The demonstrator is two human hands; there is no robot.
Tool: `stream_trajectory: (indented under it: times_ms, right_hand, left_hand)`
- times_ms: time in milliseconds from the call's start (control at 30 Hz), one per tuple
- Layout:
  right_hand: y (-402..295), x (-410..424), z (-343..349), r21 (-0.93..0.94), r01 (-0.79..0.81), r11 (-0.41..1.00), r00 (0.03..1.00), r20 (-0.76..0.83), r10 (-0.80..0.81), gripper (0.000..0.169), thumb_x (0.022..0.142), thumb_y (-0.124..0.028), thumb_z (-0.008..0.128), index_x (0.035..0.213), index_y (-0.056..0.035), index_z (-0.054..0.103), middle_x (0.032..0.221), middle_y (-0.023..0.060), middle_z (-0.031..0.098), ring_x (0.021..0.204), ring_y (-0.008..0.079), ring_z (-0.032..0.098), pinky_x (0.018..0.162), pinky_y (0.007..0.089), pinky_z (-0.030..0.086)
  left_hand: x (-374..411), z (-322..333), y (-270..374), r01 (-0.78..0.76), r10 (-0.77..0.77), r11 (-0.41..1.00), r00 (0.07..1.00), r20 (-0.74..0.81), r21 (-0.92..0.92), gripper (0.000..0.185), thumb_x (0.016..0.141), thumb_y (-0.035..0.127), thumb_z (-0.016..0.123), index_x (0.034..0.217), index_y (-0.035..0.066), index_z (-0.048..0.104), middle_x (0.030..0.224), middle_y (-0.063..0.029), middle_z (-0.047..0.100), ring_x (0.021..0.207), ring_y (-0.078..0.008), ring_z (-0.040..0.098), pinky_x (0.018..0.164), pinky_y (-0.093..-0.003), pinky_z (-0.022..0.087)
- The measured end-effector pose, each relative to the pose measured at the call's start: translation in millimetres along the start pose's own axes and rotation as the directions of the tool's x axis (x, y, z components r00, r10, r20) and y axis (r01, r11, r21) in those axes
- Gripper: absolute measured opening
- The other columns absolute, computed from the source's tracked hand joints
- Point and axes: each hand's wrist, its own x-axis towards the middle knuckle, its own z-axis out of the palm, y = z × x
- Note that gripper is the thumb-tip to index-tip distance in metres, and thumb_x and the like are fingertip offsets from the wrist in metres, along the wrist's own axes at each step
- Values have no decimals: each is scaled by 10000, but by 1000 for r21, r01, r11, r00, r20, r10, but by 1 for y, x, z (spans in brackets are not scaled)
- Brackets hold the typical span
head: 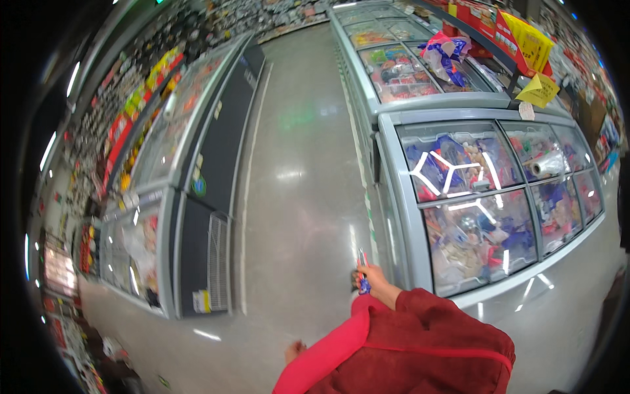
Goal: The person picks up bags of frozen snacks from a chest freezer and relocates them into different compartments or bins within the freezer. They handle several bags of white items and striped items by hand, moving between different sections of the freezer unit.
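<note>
My right hand (378,283) is closed around a slim red and blue object (363,276), partly hidden by the fingers and too small to name. This hand is out in front of the red jacket (418,340), near the base of the glass-topped chest freezer (408,197) on the right. Lower down, my left hand (295,350) shows only in part beside the jacket's pink edge. It is blurred, and its fingers cannot be made out. Smooth grey floor (300,197) of a shop aisle lies before me.
Frozen packs lie under the right freezer's glass, and a clear plastic roll (549,165) rests on top. Behind it, a second freezer (393,74) carries a crumpled bag (445,54). Dark-sided freezers (211,133) line the left, with a wire rack (218,261) against one side.
</note>
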Motion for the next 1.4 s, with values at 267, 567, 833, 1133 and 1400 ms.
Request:
stream_trajectory:
  times_ms: [267,567,833,1133,1400]
  right_hand:
    - [-90,66,78,173,38,984,999,-15,-36,162,806,-102,631,916,-41,529,679,48,530,551,157,554,468,308,484]
    - [-203,101,95,347,148,926,984,-142,-104,217,775,-40,650,955,-42,528,691,47,530,571,157,546,479,316,473]
    - [-302,194,134,416,401,816,916,-178,-359,119,829,-79,625,881,-51,522,702,35,530,571,128,522,480,279,441]
    - [-438,254,159,256,736,627,642,-558,-526,183,831,-146,636,960,-42,558,785,52,597,675,150,592,552,294,492]
    - [-596,296,68,-478,741,471,37,-673,-739,252,798,-151,718,984,-66,570,807,-37,537,693,68,484,617,229,397]
  left_hand:
    - [181,-78,78,120,-142,982,979,145,145,285,816,161,627,1015,-43,628,802,-172,664,678,-240,630,631,-364,494]
    - [377,-85,211,20,-26,999,980,196,35,274,825,166,615,997,-47,629,790,-160,663,655,-221,622,607,-357,491]
    - [529,-65,255,21,-71,990,931,359,142,268,833,170,604,982,-51,629,780,-150,663,635,-205,615,586,-351,488]
    - [752,-74,337,-325,215,924,876,431,200,263,842,175,592,964,-55,630,769,-138,662,611,-186,608,562,-344,484]
    - [850,-16,512,-320,392,917,840,376,-239,219,888,181,563,969,-10,632,741,-56,628,632,-119,589,554,-262,458]
